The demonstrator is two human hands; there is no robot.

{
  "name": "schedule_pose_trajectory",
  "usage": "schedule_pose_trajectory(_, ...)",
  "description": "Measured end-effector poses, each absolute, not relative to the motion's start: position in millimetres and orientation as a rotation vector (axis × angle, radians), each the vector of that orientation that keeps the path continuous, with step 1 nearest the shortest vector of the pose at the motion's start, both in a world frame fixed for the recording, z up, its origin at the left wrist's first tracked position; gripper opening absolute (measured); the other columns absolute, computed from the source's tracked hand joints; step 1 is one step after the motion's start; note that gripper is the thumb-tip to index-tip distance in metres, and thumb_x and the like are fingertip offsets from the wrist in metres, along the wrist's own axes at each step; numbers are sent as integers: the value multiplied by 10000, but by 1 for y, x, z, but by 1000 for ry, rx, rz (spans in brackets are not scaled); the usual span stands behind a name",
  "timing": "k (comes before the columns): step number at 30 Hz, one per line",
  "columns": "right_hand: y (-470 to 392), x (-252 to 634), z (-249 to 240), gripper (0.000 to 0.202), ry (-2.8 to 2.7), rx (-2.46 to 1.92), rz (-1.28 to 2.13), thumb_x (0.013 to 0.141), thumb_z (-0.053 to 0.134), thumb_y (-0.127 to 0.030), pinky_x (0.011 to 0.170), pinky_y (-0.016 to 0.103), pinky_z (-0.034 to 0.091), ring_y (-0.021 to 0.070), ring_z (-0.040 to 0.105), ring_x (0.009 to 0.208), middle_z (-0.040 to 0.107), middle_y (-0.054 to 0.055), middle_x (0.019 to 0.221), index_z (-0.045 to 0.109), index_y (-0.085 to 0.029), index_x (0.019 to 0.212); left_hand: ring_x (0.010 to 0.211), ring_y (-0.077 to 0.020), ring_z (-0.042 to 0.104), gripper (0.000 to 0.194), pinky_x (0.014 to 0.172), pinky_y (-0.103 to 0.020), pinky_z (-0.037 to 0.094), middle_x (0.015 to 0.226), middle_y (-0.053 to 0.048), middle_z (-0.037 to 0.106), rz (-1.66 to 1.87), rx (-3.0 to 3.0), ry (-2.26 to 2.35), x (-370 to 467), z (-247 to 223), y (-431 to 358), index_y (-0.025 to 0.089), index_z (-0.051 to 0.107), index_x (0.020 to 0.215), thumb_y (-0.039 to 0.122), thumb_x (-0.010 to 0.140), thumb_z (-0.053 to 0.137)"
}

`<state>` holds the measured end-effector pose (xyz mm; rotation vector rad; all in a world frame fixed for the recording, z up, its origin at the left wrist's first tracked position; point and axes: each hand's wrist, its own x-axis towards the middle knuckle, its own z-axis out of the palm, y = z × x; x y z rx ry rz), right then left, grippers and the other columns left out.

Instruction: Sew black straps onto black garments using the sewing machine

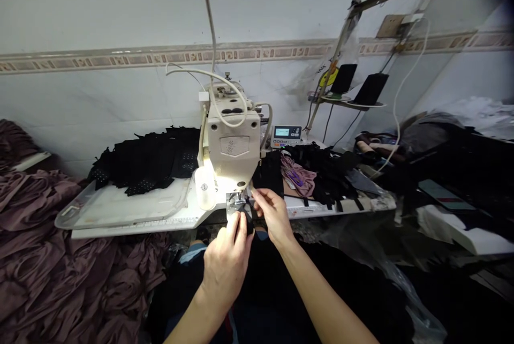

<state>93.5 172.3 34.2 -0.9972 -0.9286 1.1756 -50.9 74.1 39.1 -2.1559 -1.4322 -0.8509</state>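
A white sewing machine (pixel 234 143) stands in front of me with its work lamp lit. My left hand (pixel 225 258) pinches a small piece of black fabric (pixel 249 222) just in front of the presser foot (pixel 240 197). To the right of the foot, my right hand (pixel 275 218) has its fingers curled together close to the needle area. Whatever lies between those right fingertips is too small to make out. Part of the black fabric is hidden under my left fingers.
Black cut pieces (pixel 150 159) are piled on a clear plastic board (pixel 132 206) at the left. Right of the machine are a control panel (pixel 286 136), mauve fabric (pixel 299 175) and more black fabric. Black thread cones (pixel 371 88) sit on a stand. Mauve cloth (pixel 60 258) heaps at lower left.
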Motion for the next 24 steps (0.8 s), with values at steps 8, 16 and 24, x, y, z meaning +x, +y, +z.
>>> schedule_pose_trajectory(8,125,92,7,463,-1098,-1049,1175,927,726,-665,653,319,478,219,590,738,652,30,760,729,-225,782,921,-264,805,399,645,-322,608,1373,-182,749,-814,-2104,-1429,-48,37,71,135,625,1470,230,1087,564)
schedule_pose_trajectory(16,97,97,-6,534,-1126,-1069,1205,933,701,-700,690,324,453,212,539,732,608,24,723,698,-208,724,984,-268,807,396,615,-300,597,1415,-192,725,-705,-2087,-1451,-43,40,74,108,656,1426,290,1110,502)
schedule_pose_trajectory(24,123,136,-29,601,-1311,-1223,1201,927,648,-743,647,301,503,209,668,696,735,51,748,755,-165,800,1237,-271,732,453,954,-360,612,1518,-125,665,-980,-2305,-1350,-76,34,63,175,550,1555,235,1108,513)
